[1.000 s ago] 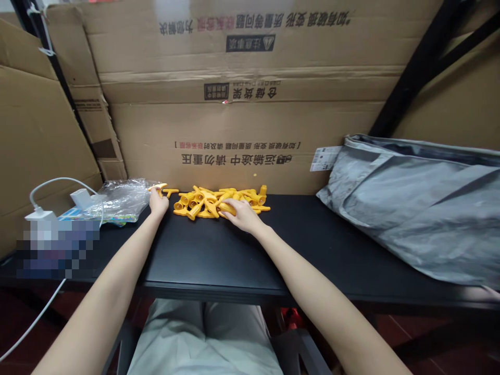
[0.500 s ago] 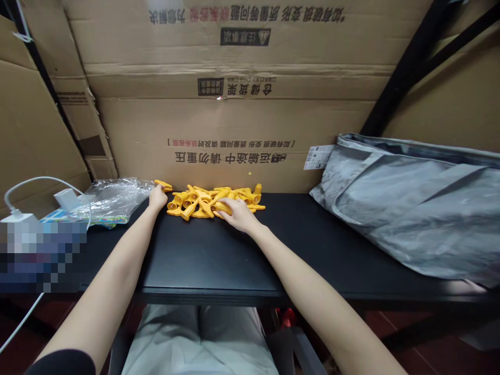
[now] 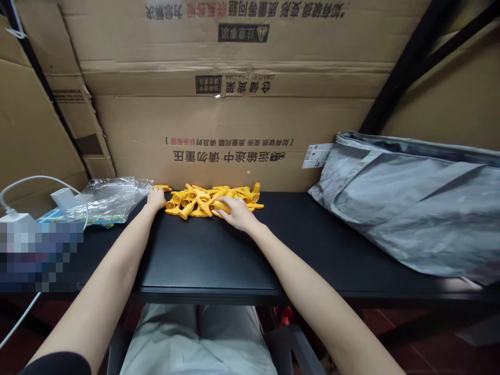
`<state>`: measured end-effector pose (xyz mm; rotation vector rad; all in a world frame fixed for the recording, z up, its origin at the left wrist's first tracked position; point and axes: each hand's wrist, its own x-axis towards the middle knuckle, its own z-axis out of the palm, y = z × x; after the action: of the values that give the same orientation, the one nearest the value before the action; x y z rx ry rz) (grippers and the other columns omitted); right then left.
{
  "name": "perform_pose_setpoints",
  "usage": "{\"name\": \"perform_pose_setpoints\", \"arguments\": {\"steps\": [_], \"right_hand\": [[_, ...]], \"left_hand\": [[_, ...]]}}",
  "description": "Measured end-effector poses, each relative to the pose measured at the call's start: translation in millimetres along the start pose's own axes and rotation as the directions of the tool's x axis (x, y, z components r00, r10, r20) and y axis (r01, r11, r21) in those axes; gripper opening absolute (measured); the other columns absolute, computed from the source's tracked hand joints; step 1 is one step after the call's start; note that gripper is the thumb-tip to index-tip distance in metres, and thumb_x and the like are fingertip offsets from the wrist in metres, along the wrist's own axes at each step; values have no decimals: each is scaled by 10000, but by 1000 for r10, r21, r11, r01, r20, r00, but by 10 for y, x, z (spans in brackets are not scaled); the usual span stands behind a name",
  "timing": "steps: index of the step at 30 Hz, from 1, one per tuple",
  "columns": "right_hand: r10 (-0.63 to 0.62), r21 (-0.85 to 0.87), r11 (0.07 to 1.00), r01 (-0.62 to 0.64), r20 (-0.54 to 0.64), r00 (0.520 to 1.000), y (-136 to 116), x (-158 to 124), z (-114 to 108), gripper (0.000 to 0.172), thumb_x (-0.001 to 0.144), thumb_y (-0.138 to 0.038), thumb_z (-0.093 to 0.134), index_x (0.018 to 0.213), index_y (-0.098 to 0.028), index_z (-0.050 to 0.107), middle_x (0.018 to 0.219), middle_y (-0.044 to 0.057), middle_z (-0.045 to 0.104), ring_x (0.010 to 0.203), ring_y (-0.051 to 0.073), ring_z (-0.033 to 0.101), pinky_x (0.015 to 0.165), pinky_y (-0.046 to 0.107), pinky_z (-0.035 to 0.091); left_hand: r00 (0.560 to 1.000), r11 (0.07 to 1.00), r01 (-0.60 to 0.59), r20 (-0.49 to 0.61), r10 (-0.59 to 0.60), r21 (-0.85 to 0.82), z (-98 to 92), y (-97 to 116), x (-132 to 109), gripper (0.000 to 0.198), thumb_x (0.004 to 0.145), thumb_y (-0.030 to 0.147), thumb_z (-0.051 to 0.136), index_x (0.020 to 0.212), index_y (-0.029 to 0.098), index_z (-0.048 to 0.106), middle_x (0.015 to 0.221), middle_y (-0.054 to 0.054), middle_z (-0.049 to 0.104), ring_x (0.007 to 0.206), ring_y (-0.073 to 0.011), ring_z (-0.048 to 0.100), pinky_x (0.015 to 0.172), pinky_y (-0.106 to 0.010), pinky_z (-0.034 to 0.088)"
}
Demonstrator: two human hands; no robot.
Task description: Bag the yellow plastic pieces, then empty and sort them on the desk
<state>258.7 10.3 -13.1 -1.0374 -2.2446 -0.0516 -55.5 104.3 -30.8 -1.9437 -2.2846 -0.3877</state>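
Observation:
A heap of several small yellow plastic pieces point(image 3: 203, 198) lies at the back of the black table point(image 3: 211, 255), against a cardboard wall. My left hand point(image 3: 155, 198) rests at the heap's left end, its fingers curled by one yellow piece point(image 3: 162, 187) that lies apart from the rest. My right hand point(image 3: 236, 212) lies on the heap's right part, fingers closed round a yellow piece point(image 3: 221, 205).
A crumpled clear plastic bag point(image 3: 111, 198) lies left of the heap. White chargers with a cable point(image 3: 62, 197) sit at the far left. A large grey fabric bag point(image 3: 414, 203) fills the table's right side. Flattened cardboard boxes point(image 3: 234, 104) stand behind.
My left hand has lowered the separate yellow piece toward the table beside the heap. My right hand stays on the heap. The camera has shifted slightly.

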Motion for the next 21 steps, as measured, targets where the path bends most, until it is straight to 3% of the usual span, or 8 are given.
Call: {"name": "perform_pose_setpoints", "arguments": {"steps": [7,10,12,14,18,21], "right_hand": [[0,20,1000,1,-35,999,2,0,9,280,846,-270,582,1116,-201,612,1098,102,686,1019,267,619,895,435,445],[13,61,998,-4,-150,989,31,18,-1,256,844,-297,571,1078,-206,625,1066,102,681,998,265,616,894,430,451],[72,94,994,-47,-283,956,90,39,-27,259,850,-341,556,1042,-186,633,1014,114,668,957,258,613,874,411,463],[171,127,984,-128,-429,887,203,57,-74,294,856,-396,534,1002,-164,640,952,118,641,898,243,603,836,384,475],[385,189,918,-349,-634,671,599,33,-187,384,836,-448,525,1014,-130,650,930,122,595,863,233,574,821,377,472],[548,247,801,-545,-668,503,973,-77,-216,421,795,-442,554,1050,-124,662,903,115,600,865,244,568,839,407,465]], "left_hand": [[999,1000,3,45,-4,27,-55,-28,-40,459,752,179,595,1205,107,565,1315,-223,510,1237,-354,451,981,-417,396],[997,1000,20,69,-21,24,-83,-2,-63,478,752,254,617,1206,111,570,1329,-219,501,1249,-353,440,990,-419,388],[997,999,43,67,-43,2,-97,14,-75,503,729,307,651,1190,118,587,1338,-219,499,1263,-366,424,998,-441,379],[995,996,79,57,-77,-43,-114,22,-79,491,697,305,680,1154,136,614,1345,-211,504,1275,-379,415,1004,-470,371],[982,951,188,10,-191,-244,-192,38,-66,356,649,170,662,1005,168,665,1259,-181,592,1237,-363,479,994,-480,384],[953,783,216,-49,-299,-583,-309,123,-75,310,608,108,632,910,175,656,1077,-141,678,1102,-306,587,937,-432,436]]}}
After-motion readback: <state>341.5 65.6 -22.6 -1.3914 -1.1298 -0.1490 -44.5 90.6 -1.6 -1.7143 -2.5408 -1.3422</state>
